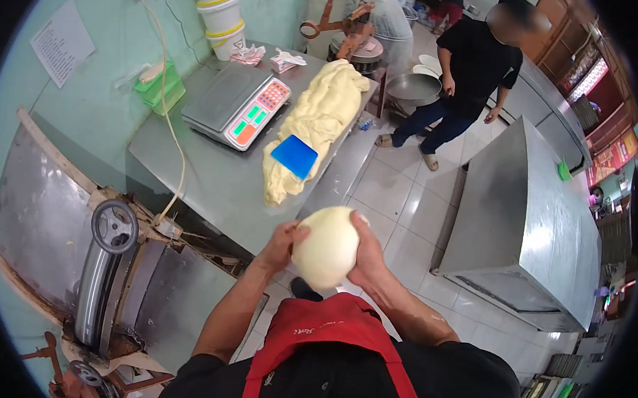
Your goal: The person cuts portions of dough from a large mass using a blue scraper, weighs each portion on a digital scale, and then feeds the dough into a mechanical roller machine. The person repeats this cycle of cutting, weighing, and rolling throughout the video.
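A smooth, pale yellow ball of dough [325,248] is held up in front of my red apron. My left hand [283,245] grips its left side, the thumb lying on top. Around the right side curls my right hand [366,251]; the fingers underneath are hidden. Beyond the ball, a long, lumpy mass of dough [328,110] stretches along the steel table [213,169]. On its near end rests a flat blue dough scraper [294,157]. Left of that mass stands a digital scale [241,107] with lit green displays.
At the left is a dough roller machine [98,282] with a handwheel. A cable [168,107] hangs over the table by a green basket [160,89]. A person in black [474,70] stands ahead near a large metal bowl [413,89]. A steel counter [510,229] is on the right.
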{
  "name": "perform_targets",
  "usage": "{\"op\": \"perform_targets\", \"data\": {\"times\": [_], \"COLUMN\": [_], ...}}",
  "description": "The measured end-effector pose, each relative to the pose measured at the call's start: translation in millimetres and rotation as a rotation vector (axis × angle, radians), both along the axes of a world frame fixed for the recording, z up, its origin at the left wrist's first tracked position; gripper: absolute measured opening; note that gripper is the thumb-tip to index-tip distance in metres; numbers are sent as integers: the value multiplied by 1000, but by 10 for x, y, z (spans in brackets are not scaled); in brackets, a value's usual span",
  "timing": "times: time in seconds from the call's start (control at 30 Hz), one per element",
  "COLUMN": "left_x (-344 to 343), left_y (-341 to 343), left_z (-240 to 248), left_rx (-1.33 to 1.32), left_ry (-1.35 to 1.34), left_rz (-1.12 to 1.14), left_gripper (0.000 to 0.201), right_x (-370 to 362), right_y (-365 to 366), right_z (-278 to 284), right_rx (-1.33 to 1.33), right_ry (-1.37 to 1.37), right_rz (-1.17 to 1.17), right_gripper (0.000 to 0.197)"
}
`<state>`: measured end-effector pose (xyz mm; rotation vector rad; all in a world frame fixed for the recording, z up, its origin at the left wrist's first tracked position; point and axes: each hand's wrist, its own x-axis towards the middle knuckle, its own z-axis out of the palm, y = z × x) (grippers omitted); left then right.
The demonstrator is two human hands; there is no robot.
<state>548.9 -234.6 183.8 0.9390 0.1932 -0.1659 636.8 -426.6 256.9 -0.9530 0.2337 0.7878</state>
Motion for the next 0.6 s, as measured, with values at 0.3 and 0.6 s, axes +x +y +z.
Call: {"op": "perform_targets", "data": {"times": [0.3, 0.6], "left_x": [-802, -1599], "left_y": [-1818, -2835], "left_z": [123, 233], "left_rx": [-392, 237], "left_ry": [-66, 127], "left_rz": [240, 151], "left_gripper": [65, 50], "right_x": [-773, -1412], "right_y": [-1331, -2520], "right_z": [39, -183], "right_rx": [149, -466], "right_ry": [135, -1119], "right_rz": [296, 331], "right_gripper": [65, 44]}}
